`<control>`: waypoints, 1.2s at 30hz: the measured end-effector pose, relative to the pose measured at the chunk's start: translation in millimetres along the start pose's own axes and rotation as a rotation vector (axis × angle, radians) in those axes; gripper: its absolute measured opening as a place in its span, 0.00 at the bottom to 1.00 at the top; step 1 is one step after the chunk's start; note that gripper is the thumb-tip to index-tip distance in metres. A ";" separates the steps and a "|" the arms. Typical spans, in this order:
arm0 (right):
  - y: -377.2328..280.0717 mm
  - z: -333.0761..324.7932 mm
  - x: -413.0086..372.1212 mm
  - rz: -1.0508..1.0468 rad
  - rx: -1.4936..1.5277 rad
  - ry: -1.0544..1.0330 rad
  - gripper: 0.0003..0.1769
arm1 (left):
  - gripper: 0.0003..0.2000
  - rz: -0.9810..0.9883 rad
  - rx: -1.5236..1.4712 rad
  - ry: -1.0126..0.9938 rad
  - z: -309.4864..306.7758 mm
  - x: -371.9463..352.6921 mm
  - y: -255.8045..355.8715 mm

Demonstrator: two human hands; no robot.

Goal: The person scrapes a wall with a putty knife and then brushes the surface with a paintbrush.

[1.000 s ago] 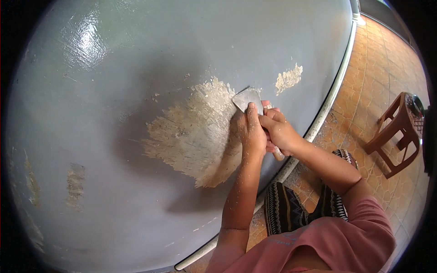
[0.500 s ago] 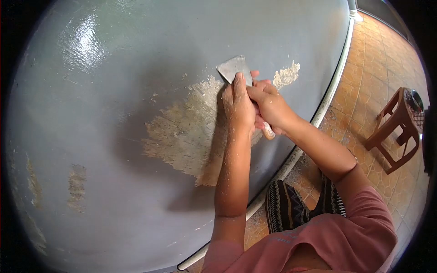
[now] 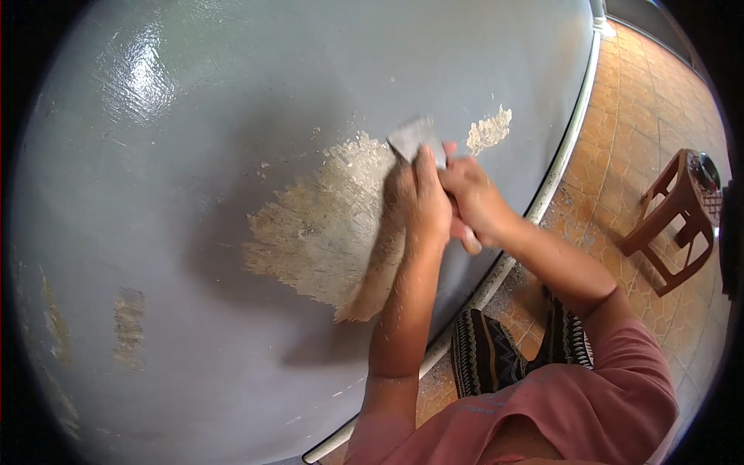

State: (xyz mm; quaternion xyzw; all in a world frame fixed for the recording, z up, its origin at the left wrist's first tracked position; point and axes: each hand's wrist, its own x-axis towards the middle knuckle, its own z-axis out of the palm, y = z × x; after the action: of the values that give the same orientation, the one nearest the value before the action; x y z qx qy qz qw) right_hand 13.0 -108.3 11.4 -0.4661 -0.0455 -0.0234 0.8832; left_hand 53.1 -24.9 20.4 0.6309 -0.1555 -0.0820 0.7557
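Observation:
A scraper point(image 3: 415, 139) with a wide, flat metal blade lies against the grey painted wall point(image 3: 232, 101), at the upper right edge of a large bare patch point(image 3: 325, 232). My right hand point(image 3: 477, 195) is wrapped round its handle, whose pale end shows below the fingers. Pressed along the back of the blade are the fingers of my left hand point(image 3: 426, 198), which also closes on the tool. Just right of the blade is a smaller patch of peeled paint point(image 3: 488, 132). Dust and flakes cling to my left forearm.
A pale pipe or trim point(image 3: 554, 174) runs along the wall's base. On the orange tiled floor point(image 3: 612, 116) stands a brown plastic stool point(image 3: 670, 225) with a dark round object on it. Paint debris lies by the wall. More scraped strips point(image 3: 129, 327) mark the wall at left.
Both hands and the scraper have moved a little right and down, towards my body. The blade is slightly blurred now. The bare patch looks much the same.

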 end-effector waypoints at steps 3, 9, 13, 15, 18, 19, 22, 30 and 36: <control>32.6 -0.9 -12.8 0.023 0.018 0.177 0.17 | 0.22 -0.015 0.012 0.015 -14.7 -7.8 -43.6; 16.7 -18.5 -10.8 0.105 0.042 -0.008 0.14 | 0.22 -0.055 -0.063 0.001 5.3 -11.7 -20.2; 30.0 -9.1 -17.4 0.128 0.046 0.098 0.15 | 0.22 -0.090 -0.066 0.048 -5.0 -16.6 -37.6; 22.4 -7.1 -11.3 0.078 -0.044 0.075 0.15 | 0.22 -0.089 0.053 0.084 -10.9 -10.6 -38.1; 11.0 -5.5 -3.8 0.037 -0.060 0.008 0.17 | 0.22 -0.036 0.057 -0.032 0.6 -4.0 5.4; 4.4 -6.0 0.0 0.012 -0.048 -0.018 0.17 | 0.22 0.002 0.026 -0.044 4.2 -0.9 10.6; 13.2 -8.1 -9.7 0.043 -0.005 -0.001 0.18 | 0.22 -0.016 0.004 -0.005 -0.1 -11.1 -12.7; 5.5 -12.1 -5.3 0.115 0.098 -0.030 0.19 | 0.21 -0.101 -0.092 -0.015 9.4 -13.9 3.3; -3.2 2.2 -5.8 -0.031 -0.157 -0.048 0.16 | 0.20 -0.041 -0.018 0.020 0.8 -4.5 5.3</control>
State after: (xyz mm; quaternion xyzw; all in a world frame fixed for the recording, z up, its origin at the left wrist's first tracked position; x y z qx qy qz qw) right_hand 6.8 -108.2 14.6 -0.5335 -0.0721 -0.0294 0.8422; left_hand 48.2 -23.2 25.2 0.6280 -0.1341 -0.0925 0.7610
